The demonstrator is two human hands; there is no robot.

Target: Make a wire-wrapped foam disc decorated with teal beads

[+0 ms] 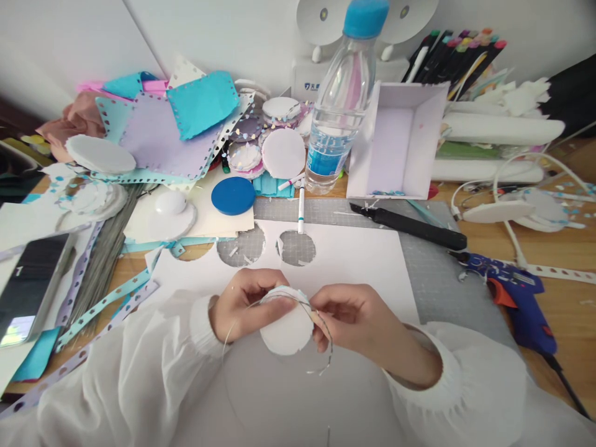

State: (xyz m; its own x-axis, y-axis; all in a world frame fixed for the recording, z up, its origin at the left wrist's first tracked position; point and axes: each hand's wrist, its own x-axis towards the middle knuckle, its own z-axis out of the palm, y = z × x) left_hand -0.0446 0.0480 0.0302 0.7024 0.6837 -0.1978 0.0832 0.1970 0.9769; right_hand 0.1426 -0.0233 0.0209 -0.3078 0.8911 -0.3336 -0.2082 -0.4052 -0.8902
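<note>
As fingers point(279, 308) pinch, white disc point(286, 326) between hands.

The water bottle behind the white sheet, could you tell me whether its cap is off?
No, the water bottle stands upright with its blue cap on.

A wooden table point(570, 310) is seen under everything. At its centre a grey cutting mat point(433, 273) is laid, and on it a white sheet point(354, 261) with round holes cut out. At 1 o'clock of the sheet a black craft knife point(410, 227) is placed on the mat. At 3 o'clock a blue glue gun point(516, 298) is found on the wood. At 9 o'clock a phone point(25, 288) is laid, with perforated paper strips point(100, 304) beside it. At 12 o'clock a water bottle point(342, 105) is stood.
</note>
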